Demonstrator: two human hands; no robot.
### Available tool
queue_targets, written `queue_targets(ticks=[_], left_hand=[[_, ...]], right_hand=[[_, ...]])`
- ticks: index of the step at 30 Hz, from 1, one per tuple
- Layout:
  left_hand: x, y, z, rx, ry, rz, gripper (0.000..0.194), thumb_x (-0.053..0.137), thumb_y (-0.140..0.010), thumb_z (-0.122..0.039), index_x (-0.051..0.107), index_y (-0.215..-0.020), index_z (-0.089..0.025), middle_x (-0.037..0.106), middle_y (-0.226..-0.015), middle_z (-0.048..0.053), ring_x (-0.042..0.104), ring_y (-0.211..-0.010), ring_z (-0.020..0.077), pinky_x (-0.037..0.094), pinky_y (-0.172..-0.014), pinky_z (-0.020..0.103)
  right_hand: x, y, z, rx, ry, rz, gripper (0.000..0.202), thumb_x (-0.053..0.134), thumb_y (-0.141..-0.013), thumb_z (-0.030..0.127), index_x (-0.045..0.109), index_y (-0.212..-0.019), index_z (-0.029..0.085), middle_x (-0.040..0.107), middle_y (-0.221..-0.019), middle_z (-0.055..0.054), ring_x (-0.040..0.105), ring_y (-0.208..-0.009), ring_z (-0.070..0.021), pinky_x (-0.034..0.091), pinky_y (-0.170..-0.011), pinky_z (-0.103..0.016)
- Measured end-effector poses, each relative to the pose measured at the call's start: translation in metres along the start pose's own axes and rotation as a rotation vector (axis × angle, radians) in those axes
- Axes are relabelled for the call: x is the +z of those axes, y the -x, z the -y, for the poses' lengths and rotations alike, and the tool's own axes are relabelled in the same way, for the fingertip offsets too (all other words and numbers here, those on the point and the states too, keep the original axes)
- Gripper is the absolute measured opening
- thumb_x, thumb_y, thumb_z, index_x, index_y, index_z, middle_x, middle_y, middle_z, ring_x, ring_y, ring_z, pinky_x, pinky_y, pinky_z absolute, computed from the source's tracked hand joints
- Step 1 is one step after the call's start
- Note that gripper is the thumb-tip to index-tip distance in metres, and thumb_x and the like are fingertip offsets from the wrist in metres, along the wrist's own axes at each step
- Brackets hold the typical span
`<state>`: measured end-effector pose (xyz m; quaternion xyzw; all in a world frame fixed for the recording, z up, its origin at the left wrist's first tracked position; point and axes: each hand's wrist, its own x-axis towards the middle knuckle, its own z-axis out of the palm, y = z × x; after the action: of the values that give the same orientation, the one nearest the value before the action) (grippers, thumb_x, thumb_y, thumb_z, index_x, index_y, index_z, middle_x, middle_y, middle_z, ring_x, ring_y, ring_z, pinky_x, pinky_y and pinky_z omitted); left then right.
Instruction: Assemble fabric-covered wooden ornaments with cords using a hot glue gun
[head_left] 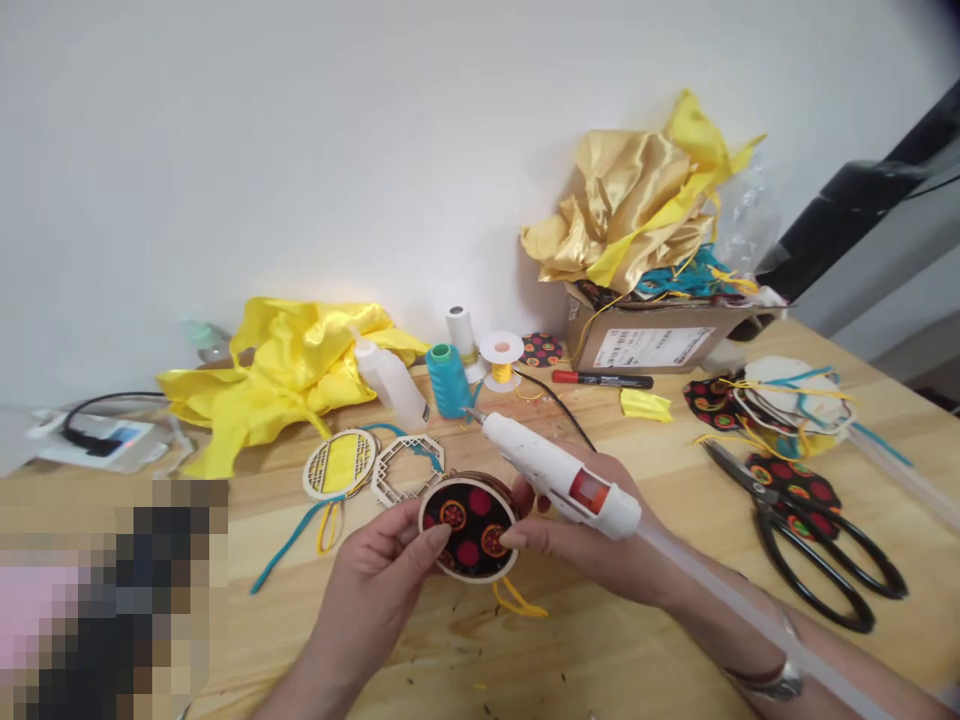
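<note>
My left hand pinches the near-left edge of a round wooden ornament covered in black fabric with red and orange circles. My right hand presses a fingertip on the ornament's right edge and also grips a white hot glue gun, whose nozzle points away to the upper left. A clear glue stick runs back from the gun along my right forearm. A yellow cord loop hangs from under the ornament.
Two laser-cut wooden frames with teal cord lie just beyond the ornament. Black scissors and printed fabric discs lie right. Yellow satin, a white bottle, thread spools, a red marker and a cardboard box stand behind.
</note>
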<state>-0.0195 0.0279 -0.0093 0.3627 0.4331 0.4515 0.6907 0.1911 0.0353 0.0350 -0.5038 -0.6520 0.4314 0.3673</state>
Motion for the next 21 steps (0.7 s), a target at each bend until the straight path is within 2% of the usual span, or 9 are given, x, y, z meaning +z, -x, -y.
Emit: queue_targets(ticks=[3, 7, 14, 21], left_hand=[[-0.0022, 0.0008, 0.0003, 0.015, -0.069, 0.007, 0.020, 0.073, -0.073, -0.022, 0.073, -0.092, -0.018, 0.076, -0.089, 0.006, 0.069, -0.077, 0.0203, 0.055, -0.074, 0.029], [-0.0020, 0.0024, -0.0006, 0.030, -0.137, -0.009, 0.016, 0.073, -0.072, -0.022, 0.074, -0.088, -0.018, 0.076, -0.087, 0.006, 0.069, -0.073, 0.0200, 0.055, -0.070, 0.028], [0.0050, 0.0053, -0.0010, 0.054, -0.119, -0.113, 0.019, 0.077, -0.067, -0.021, 0.074, -0.085, -0.017, 0.076, -0.083, 0.007, 0.069, -0.069, 0.0196, 0.055, -0.066, 0.026], [-0.0007, 0.0022, 0.0003, 0.065, -0.161, -0.050, 0.020, 0.077, -0.067, -0.023, 0.075, -0.087, -0.018, 0.076, -0.085, 0.007, 0.070, -0.075, 0.0218, 0.056, -0.070, 0.027]], right_hand=[[-0.0003, -0.0001, 0.0013, -0.028, 0.059, -0.006, 0.022, 0.077, -0.066, 0.034, 0.060, -0.073, 0.022, 0.063, -0.072, 0.001, 0.058, -0.066, -0.0167, 0.045, -0.059, -0.031], [-0.0013, 0.0000, 0.0005, -0.024, 0.095, -0.011, 0.021, 0.075, -0.068, 0.031, 0.057, -0.073, 0.021, 0.060, -0.070, 0.001, 0.055, -0.064, -0.0157, 0.044, -0.057, -0.030], [-0.0018, 0.0020, -0.0027, -0.055, 0.099, 0.010, 0.020, 0.072, -0.072, 0.029, 0.054, -0.073, 0.019, 0.058, -0.070, 0.004, 0.054, -0.064, -0.0120, 0.041, -0.057, -0.024], [-0.0016, 0.0030, -0.0029, -0.069, 0.047, 0.021, 0.018, 0.070, -0.073, 0.024, 0.053, -0.073, 0.019, 0.056, -0.070, 0.004, 0.052, -0.063, -0.0113, 0.041, -0.057, -0.023]])
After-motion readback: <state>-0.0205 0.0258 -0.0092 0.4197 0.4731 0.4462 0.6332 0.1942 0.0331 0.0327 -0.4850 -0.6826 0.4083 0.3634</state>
